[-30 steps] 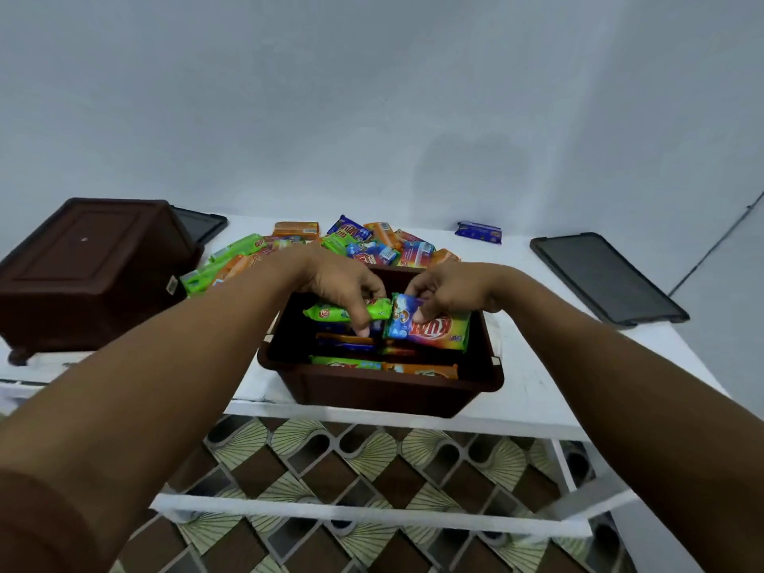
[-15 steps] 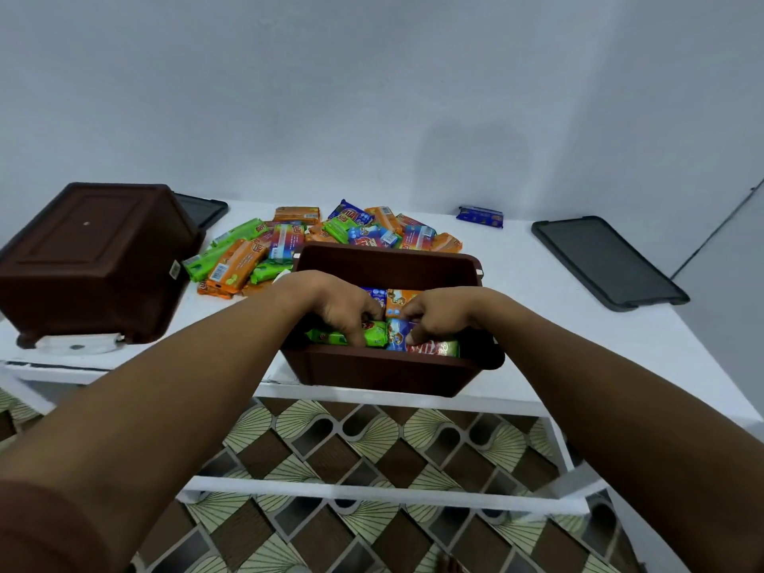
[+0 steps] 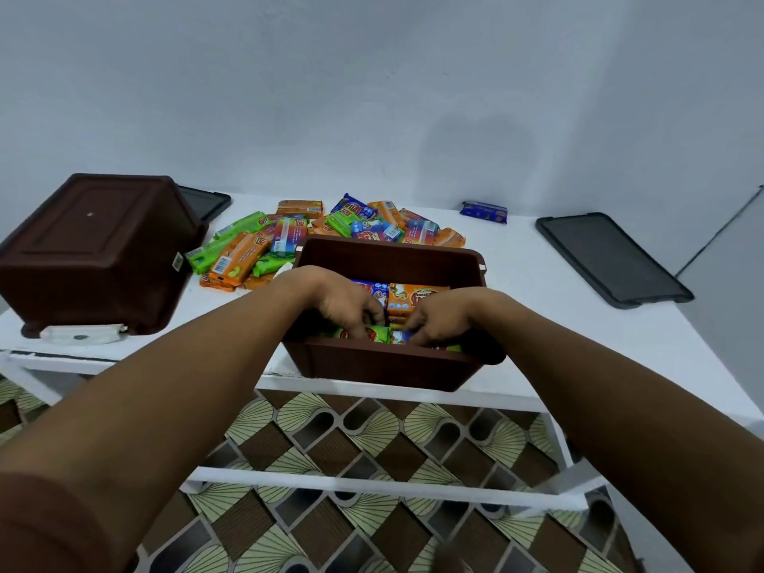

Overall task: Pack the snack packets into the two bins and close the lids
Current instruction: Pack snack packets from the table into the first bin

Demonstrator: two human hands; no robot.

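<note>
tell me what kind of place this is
Likely a plain room in a home or small storeroom: a bare pale painted wall, a brown-and-cream patterned tile floor under a simple white table, and a loose heap of colourful snack packets.

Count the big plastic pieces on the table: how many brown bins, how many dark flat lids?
Brown bins: 2, the upturned bin and the open bin.
Dark lids: 2, the left lid and the right lid.
Total: 4.
</note>
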